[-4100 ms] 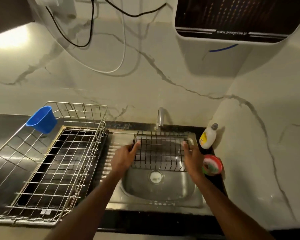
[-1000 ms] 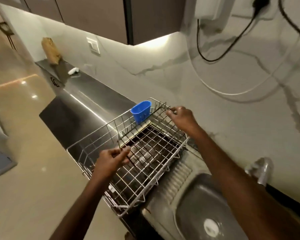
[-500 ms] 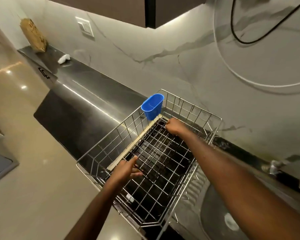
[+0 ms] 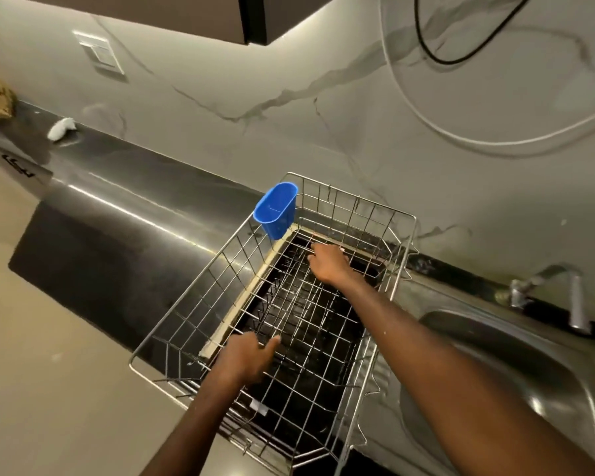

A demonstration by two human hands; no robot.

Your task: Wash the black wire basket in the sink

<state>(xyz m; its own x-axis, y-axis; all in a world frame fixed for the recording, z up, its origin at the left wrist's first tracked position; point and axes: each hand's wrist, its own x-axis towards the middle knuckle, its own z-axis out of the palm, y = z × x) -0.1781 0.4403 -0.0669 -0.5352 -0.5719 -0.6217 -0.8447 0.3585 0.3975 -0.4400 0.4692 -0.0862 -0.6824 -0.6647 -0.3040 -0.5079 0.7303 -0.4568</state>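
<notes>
Head view, tilted, looking down at the counter left of the sink (image 4: pixel 516 341). A silver wire dish rack (image 4: pixel 375 214) stands on the dark countertop (image 4: pixel 124 214), its right side just beside the sink's ribbed drainboard. The black wire basket (image 4: pixel 303 304) lies inside the rack, low on its floor over a dark tray (image 4: pixel 310 403); the black wires are hard to separate from the tray beneath, so the basket's exact outline is uncertain. Both arms reach into the rack. Left hand (image 4: pixel 244 362) sits at the near end of the basket, fingers curled down onto a black wire, thumb stretched out to the right along the top of it; reads as a grip on the basket's near edge. Right hand (image 4: pixel 328 262) is at the far end, knuckles up, fingers curled over the basket's far edge near the rack's back wall; fingertips are hidden under the hand, so how tightly they close cannot be told. A blue plastic cup (image 4: pixel 277 209) hangs on the rack's far left corner, outside the wire wall, apart from both hands. The sink basin is to the right, with the tap (image 4: pixel 574 297) on the ledge behind it. A white cable (image 4: pixel 461 139) and a black cable (image 4: pixel 461 56) loop on the marble wall above. A wall switch (image 4: pixel 102 55) is at upper left, and a small white object (image 4: pixel 61 128) lies on the far counter.
</notes>
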